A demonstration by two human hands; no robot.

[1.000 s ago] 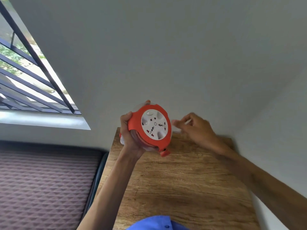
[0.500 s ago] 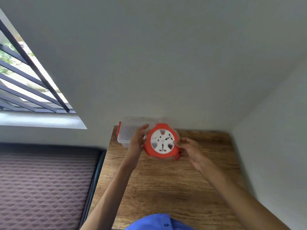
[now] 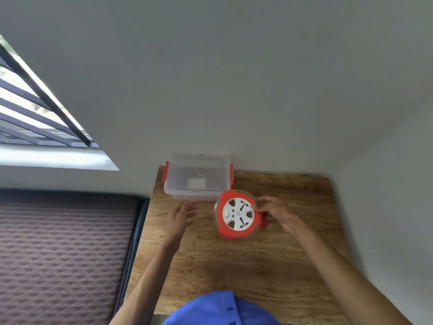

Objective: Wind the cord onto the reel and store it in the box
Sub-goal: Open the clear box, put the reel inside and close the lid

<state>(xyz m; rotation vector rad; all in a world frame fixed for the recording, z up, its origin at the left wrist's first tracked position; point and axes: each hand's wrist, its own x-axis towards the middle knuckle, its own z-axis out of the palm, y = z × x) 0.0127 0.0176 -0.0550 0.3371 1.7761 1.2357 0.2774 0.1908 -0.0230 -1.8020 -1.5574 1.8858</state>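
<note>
The cord reel [image 3: 236,214] is round, orange-rimmed, with a white socket face. It lies flat, face up, on the wooden table [image 3: 234,259]. My right hand [image 3: 273,211] grips its right edge by the orange handle. My left hand [image 3: 181,215] hovers open to the reel's left, fingers spread, holding nothing, just in front of the box. The clear plastic box [image 3: 196,178] with orange side latches stands at the table's far left corner against the wall; its lid is on. No loose cord shows.
Grey walls close the table in at the back and on the right. A patterned mattress [image 3: 63,249] lies below the table's left edge. A barred window [image 3: 35,118] is at upper left. My blue shirt [image 3: 220,308] fills the bottom centre.
The reel came down from mid-air onto the table. My left hand let go of it and moved left toward the box. My right hand took hold of the reel's right side.
</note>
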